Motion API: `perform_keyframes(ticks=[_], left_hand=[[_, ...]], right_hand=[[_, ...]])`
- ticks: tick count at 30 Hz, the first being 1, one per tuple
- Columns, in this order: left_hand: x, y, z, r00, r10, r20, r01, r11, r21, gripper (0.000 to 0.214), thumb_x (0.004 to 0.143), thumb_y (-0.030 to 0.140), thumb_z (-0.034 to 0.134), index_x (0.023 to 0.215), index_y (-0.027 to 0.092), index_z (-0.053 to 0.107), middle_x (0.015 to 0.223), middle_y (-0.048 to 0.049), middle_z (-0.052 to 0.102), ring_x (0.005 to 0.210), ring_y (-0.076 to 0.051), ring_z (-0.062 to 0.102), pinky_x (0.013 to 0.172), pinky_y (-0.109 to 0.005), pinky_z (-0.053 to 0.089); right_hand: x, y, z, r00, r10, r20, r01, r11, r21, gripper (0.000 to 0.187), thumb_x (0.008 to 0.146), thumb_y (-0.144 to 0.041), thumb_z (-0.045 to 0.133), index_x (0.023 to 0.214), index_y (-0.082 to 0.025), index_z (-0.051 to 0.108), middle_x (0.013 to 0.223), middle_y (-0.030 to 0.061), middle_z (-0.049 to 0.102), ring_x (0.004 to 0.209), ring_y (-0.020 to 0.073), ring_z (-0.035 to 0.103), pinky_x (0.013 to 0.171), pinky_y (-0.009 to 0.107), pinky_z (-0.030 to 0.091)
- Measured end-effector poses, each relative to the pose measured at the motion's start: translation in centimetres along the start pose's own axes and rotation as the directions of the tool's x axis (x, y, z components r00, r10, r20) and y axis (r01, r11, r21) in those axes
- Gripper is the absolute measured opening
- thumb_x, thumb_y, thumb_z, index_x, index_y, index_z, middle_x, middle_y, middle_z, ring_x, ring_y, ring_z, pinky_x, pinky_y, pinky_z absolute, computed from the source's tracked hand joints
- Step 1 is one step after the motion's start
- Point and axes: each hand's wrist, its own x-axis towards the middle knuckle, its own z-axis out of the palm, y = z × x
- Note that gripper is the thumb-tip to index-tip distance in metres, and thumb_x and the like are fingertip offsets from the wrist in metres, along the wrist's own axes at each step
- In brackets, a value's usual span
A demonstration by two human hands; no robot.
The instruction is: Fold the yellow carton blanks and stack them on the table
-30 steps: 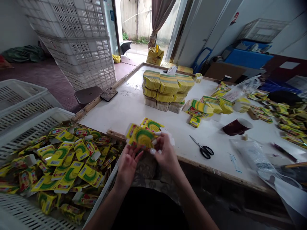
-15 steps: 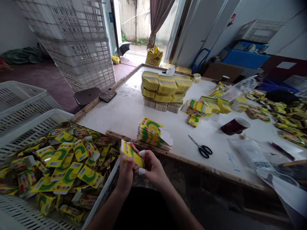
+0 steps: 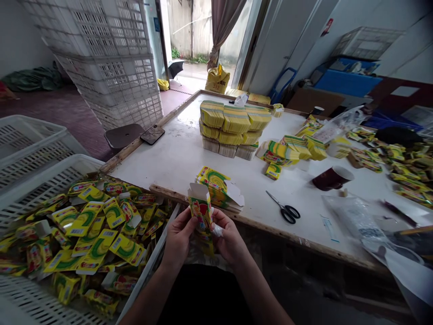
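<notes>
Between my two hands, in front of the table edge, stands a small yellow and green carton (image 3: 200, 208) with its white end flaps up. My left hand (image 3: 181, 234) grips its left side, the thumb across the front. On the right side my right hand (image 3: 227, 232) pinches it, with white wrapping on some fingertips. Just behind, a stack of flat cartons (image 3: 219, 183) lies at the table's near edge, partly covered by the held one. To my left a white plastic crate (image 3: 43, 180) contains many loose yellow cartons (image 3: 89, 250).
On the white table (image 3: 145, 164) stand bundled carton stacks (image 3: 233, 128). Black-handled scissors (image 3: 287, 212), a dark red mug (image 3: 333, 177) and a plastic bag (image 3: 353, 219) lie to the right. A phone (image 3: 153, 134) rests at the left edge. Stacked crates (image 3: 118, 67) rise behind.
The carton, tilted and flatter before, is now upright with its flaps showing and its red-printed side toward me. Both hands have turned with it and shifted slightly right.
</notes>
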Motion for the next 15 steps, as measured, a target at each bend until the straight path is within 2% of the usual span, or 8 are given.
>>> perform_keyframes(ticks=[3,6,8,11,13,15], left_hand=[[0.0,0.2,0.0,0.999,0.020,-0.037,-0.021,1.000,-0.021,0.033,0.065,0.025,0.080,0.098,0.023,0.074,0.093,-0.0008,0.076,0.084,-0.016,0.068,0.075,-0.022,0.051],[-0.2,0.4,0.2,0.997,0.013,-0.082,-0.017,0.999,-0.042,0.024,0.067,0.025,0.079,0.091,0.021,0.075,0.083,0.0000,0.076,0.072,-0.013,0.067,0.069,-0.021,0.052],[-0.3,0.5,0.3,0.996,0.002,-0.087,-0.004,1.000,-0.019,0.022,0.068,0.027,0.078,0.089,0.020,0.075,0.081,-0.0005,0.076,0.070,-0.014,0.067,0.068,-0.022,0.052],[-0.2,0.8,0.3,0.995,0.051,-0.089,-0.049,0.998,0.029,0.023,0.069,0.027,0.078,0.090,0.019,0.073,0.083,-0.0013,0.075,0.072,-0.014,0.067,0.069,-0.022,0.052],[0.1,1.0,0.2,0.990,0.092,-0.110,-0.091,0.996,0.019,0.021,0.067,0.026,0.079,0.085,0.018,0.073,0.080,-0.0011,0.075,0.069,-0.013,0.066,0.066,-0.021,0.052],[0.3,1.4,-0.1,0.991,0.083,-0.109,-0.082,0.997,0.008,0.020,0.065,0.027,0.080,0.081,0.018,0.073,0.077,-0.0013,0.075,0.067,-0.014,0.066,0.065,-0.023,0.053]], right_hand=[[0.0,0.2,-0.1,0.997,-0.073,-0.032,0.070,0.993,-0.090,0.033,0.065,-0.033,0.079,0.095,-0.022,0.069,0.084,0.0014,0.071,0.078,0.0172,0.065,0.073,0.027,0.051],[0.0,0.4,-0.5,0.987,-0.152,-0.044,0.137,0.962,-0.238,0.022,0.071,-0.033,0.074,0.090,-0.021,0.071,0.081,0.0013,0.072,0.077,0.0178,0.065,0.073,0.028,0.050],[0.1,0.4,-0.8,0.976,-0.210,-0.058,0.174,0.911,-0.373,0.019,0.076,-0.033,0.069,0.090,-0.021,0.071,0.082,0.0020,0.072,0.075,0.0185,0.065,0.071,0.030,0.051],[0.0,0.6,-1.1,0.961,-0.271,-0.048,0.205,0.821,-0.532,0.018,0.079,-0.032,0.064,0.089,-0.020,0.072,0.083,0.0032,0.073,0.074,0.0197,0.065,0.069,0.030,0.051],[-0.1,0.7,-1.2,0.961,-0.276,-0.031,0.210,0.793,-0.572,0.015,0.078,-0.029,0.065,0.086,-0.019,0.074,0.083,0.0038,0.073,0.075,0.0203,0.064,0.068,0.029,0.051],[-0.4,0.5,-1.3,0.957,-0.291,-0.012,0.224,0.762,-0.608,0.014,0.078,-0.026,0.064,0.085,-0.020,0.074,0.084,0.0041,0.072,0.076,0.0206,0.064,0.067,0.029,0.050]])
